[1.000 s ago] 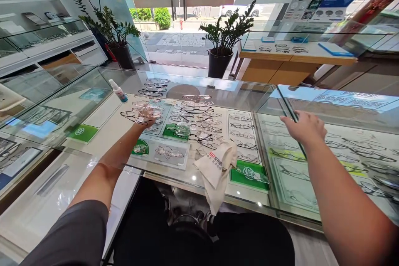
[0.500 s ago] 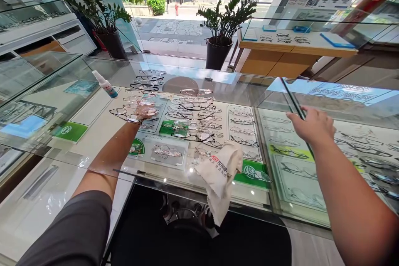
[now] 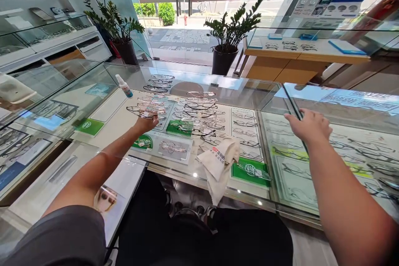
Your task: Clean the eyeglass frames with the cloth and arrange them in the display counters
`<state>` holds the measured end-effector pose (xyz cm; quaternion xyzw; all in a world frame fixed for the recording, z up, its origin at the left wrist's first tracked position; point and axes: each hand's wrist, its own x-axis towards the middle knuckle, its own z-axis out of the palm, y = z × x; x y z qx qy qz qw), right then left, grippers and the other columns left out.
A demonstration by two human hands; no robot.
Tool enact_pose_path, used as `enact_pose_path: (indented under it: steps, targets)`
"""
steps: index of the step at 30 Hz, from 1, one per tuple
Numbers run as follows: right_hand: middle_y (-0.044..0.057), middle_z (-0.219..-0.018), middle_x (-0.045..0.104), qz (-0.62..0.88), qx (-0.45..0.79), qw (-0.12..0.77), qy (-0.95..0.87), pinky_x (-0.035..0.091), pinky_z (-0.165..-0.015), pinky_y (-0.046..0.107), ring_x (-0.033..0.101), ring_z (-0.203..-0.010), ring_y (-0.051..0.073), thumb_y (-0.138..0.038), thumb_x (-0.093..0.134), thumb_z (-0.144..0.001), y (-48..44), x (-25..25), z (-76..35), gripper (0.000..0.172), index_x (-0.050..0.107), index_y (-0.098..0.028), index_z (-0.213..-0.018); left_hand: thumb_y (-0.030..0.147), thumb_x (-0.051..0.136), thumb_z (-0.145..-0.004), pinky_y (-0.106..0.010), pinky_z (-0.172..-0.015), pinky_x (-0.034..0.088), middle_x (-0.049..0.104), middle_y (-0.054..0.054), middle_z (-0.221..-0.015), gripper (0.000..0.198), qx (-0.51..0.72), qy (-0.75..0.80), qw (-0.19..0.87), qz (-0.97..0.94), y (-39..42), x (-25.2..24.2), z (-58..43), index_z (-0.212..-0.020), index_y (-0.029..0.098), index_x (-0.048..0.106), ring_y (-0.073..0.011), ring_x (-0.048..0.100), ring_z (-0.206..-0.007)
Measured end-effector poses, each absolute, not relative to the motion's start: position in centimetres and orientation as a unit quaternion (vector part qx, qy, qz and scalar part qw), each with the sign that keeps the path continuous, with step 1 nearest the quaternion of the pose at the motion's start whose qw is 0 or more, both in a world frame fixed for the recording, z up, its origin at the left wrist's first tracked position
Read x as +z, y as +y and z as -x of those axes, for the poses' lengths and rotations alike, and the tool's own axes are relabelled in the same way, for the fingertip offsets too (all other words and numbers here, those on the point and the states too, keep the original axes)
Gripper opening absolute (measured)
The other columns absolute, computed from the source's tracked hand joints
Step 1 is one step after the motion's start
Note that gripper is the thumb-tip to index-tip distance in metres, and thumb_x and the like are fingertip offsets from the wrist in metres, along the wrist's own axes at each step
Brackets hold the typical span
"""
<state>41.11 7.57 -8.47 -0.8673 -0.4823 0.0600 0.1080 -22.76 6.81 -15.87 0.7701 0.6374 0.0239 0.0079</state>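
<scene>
My left hand reaches into the open display case and is shut on a pair of thin-framed eyeglasses, at the edge of the rows of eyeglasses laid on the pale display shelf. My right hand stands far to the right, with its fingers around the edge of a tilted glass case lid. A folded white cleaning cloth lies on the counter glass between my hands. A small spray bottle stands beyond my left hand.
Green cards and a display tray of eyeglasses sit along the near side of the case. More eyeglasses lie under the glass at right. Potted plants stand beyond the counter, before the shop's glass front. My dark trousers show below.
The view has swung a little, so the whole scene sits shifted. My hands stay on the eyeglasses and the glass edge, and the left hand's fingers have drawn closer together.
</scene>
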Motion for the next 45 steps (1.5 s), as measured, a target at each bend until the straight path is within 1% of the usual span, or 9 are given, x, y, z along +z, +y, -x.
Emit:
enact_pose_path:
  steps: [6,12,14,17,21,26,34,39,45]
  targets:
    - [0.024,-0.182,0.038,0.863,0.063,0.118,-0.488,0.031,-0.136,0.059,0.034,-0.167,0.043,-0.069,0.043,-0.106,7.8,-8.4,-40.6,0.085,0.047,-0.018,-0.173,0.031,0.06,-0.099,-0.047,-0.102,0.042,0.083,-0.012,-0.106,0.017,-0.029,0.644,0.019,-0.765,-3.4,-13.7,22.8,-0.091,0.022,0.073,-0.0333,0.069,-0.113]
    - [0.026,-0.181,0.041,0.845,0.064,0.153,-0.509,0.031,-0.134,0.06,0.036,-0.165,0.045,-0.068,0.046,-0.105,8.0,-8.8,-40.6,0.085,0.051,-0.016,-0.171,0.021,0.066,-0.09,-0.05,-0.1,0.047,0.083,-0.018,-0.117,0.011,-0.149,0.669,0.046,-0.727,-11.1,-10.8,23.1,-0.095,0.022,0.076,-0.0394,0.073,-0.118]
    - [0.027,-0.18,0.043,0.841,0.062,0.165,-0.512,0.032,-0.133,0.062,0.037,-0.164,0.046,-0.067,0.048,-0.104,8.2,-9.0,-40.7,0.083,0.052,-0.017,-0.17,0.019,0.069,-0.085,-0.05,-0.095,0.049,0.083,-0.021,-0.104,0.005,-0.17,0.68,0.045,-0.712,-13.0,-9.5,23.0,-0.085,0.02,0.074,-0.0406,0.075,-0.106]
    - [0.029,-0.179,0.043,0.838,0.064,0.167,-0.515,0.032,-0.133,0.062,0.038,-0.165,0.046,-0.067,0.048,-0.104,8.5,-9.1,-40.8,0.085,0.052,-0.015,-0.171,0.02,0.075,-0.074,-0.042,-0.077,0.048,0.077,-0.012,-0.078,0.011,-0.221,0.655,0.11,-0.714,-15.4,-6.6,21.4,-0.068,0.021,0.066,-0.0315,0.07,-0.075]
    - [0.027,-0.182,0.04,0.839,0.078,0.154,-0.516,0.03,-0.135,0.058,0.036,-0.166,0.046,-0.066,0.047,-0.104,8.6,-8.9,-40.7,0.088,0.049,-0.012,-0.173,0.032,0.068,-0.086,-0.037,-0.063,0.038,0.072,-0.004,-0.07,0.02,-0.217,0.521,0.254,-0.786,-16.8,-0.8,16.0,-0.068,0.025,0.068,-0.022,0.057,-0.06]
    - [0.031,-0.18,0.04,0.825,0.078,0.162,-0.536,0.029,-0.134,0.061,0.035,-0.166,0.047,-0.062,0.048,-0.105,8.3,-8.7,-40.6,0.085,0.05,-0.01,-0.172,0.04,0.058,-0.101,-0.041,-0.069,0.041,0.076,-0.006,-0.077,0.029,-0.056,0.491,0.136,-0.859,-13.8,4.1,9.3,-0.079,0.027,0.073,-0.0244,0.064,-0.069]
    - [0.034,-0.178,0.04,0.828,0.088,0.159,-0.53,0.03,-0.133,0.062,0.032,-0.169,0.047,-0.067,0.045,-0.106,8.6,-8.6,-40.6,0.088,0.049,-0.012,-0.173,0.033,0.063,-0.102,-0.045,-0.089,0.048,0.08,-0.013,-0.104,0.023,0.068,0.478,-0.045,-0.875,-4.6,1.8,5.8,-0.093,0.02,0.078,-0.0304,0.071,-0.1]
    - [0.032,-0.179,0.04,0.832,0.092,0.148,-0.526,0.028,-0.136,0.059,0.033,-0.168,0.047,-0.066,0.042,-0.105,8.4,-8.2,-40.1,0.088,0.048,-0.01,-0.174,0.038,0.07,-0.102,-0.052,-0.112,0.041,0.076,-0.016,-0.134,0.022,0.085,0.468,-0.054,-0.878,-2.2,0.4,5.7,-0.106,0.019,0.081,-0.0383,0.061,-0.131]
    - [0.035,-0.182,0.033,0.835,0.083,0.147,-0.524,0.024,-0.138,0.061,0.029,-0.172,0.046,-0.051,0.033,-0.11,7.1,-8.5,-38.2,0.081,0.044,-0.002,-0.173,0.041,0.076,-0.098,-0.055,-0.121,0.034,0.073,-0.015,-0.15,0.024,0.103,0.454,-0.033,-0.884,-0.9,-0.1,6.9,-0.107,0.02,0.08,-0.04,0.051,-0.147]
